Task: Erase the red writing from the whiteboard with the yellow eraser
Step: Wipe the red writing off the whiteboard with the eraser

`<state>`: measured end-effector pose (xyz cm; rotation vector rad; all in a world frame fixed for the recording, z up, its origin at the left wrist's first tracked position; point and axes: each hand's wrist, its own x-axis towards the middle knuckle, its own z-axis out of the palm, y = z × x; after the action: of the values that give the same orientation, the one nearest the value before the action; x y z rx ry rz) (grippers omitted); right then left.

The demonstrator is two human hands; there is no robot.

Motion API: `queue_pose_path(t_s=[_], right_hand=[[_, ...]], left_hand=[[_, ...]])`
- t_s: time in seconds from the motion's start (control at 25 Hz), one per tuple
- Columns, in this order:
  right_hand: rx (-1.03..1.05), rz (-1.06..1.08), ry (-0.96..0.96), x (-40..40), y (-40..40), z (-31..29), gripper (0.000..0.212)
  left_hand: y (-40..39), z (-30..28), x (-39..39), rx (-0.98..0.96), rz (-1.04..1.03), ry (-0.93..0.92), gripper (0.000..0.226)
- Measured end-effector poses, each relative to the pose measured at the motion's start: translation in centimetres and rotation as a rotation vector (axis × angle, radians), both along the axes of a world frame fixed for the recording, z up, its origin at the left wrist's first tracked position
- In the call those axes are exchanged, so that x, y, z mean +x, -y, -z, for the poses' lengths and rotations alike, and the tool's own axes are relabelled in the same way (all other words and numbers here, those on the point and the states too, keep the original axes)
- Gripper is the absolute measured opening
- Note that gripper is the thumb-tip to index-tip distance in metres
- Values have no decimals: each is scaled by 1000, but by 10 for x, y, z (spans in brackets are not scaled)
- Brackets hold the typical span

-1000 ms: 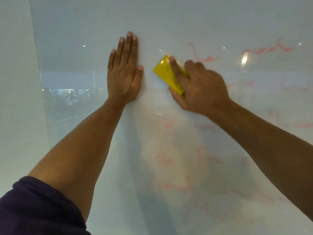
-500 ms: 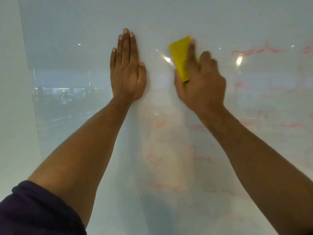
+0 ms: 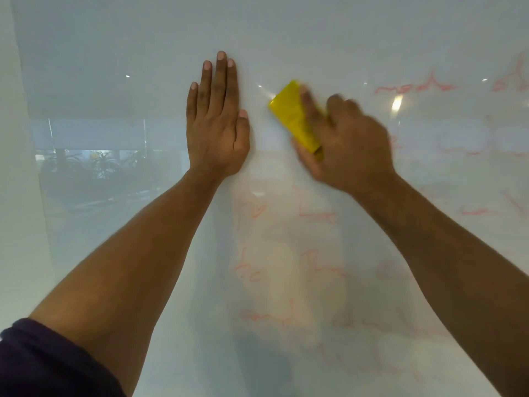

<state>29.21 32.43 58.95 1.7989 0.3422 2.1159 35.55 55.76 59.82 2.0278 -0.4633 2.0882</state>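
A glossy whiteboard fills the view. My right hand presses a yellow eraser against the board, tilted with its top end leaning left; the hand is motion-blurred and covers the eraser's lower right part. My left hand lies flat on the board with fingers together and straight, just left of the eraser. Red writing runs across the upper right, and fainter red words sit below both hands down to the lower right.
The board's left edge meets a pale wall. Reflections of plants and ceiling lights show on the left part of the board. A dark sleeve covers my left upper arm at the bottom left.
My right hand swept the eraser up and right, then back down and left, tilting it again. The red stroke right of the eraser is gone. My left hand stayed flat on the board.
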Motion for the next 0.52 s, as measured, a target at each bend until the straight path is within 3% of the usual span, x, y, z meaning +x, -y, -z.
queue_pose_path(t_s=[0.12, 0.16, 0.24, 0.28, 0.4, 0.44, 0.52], right_hand=[[390, -38, 54, -8, 4, -12, 67], [341, -19, 43, -3, -1, -3, 67], [32, 22, -53, -2, 6, 12, 67], [4, 46, -50, -6, 16, 8, 67], [376, -41, 26, -15, 18, -8, 66], [375, -32, 23, -8, 11, -2, 67], [34, -14, -81, -2, 7, 16, 67]], left_hand=[[4, -1, 0, 15, 19, 20, 71], [5, -2, 0, 21, 28, 29, 70], [9, -2, 0, 32, 46, 43, 69], [12, -2, 0, 31, 46, 46, 69], [18, -3, -2, 20, 42, 46, 69], [20, -3, -2, 13, 42, 43, 70], [27, -3, -4, 11, 45, 39, 70]])
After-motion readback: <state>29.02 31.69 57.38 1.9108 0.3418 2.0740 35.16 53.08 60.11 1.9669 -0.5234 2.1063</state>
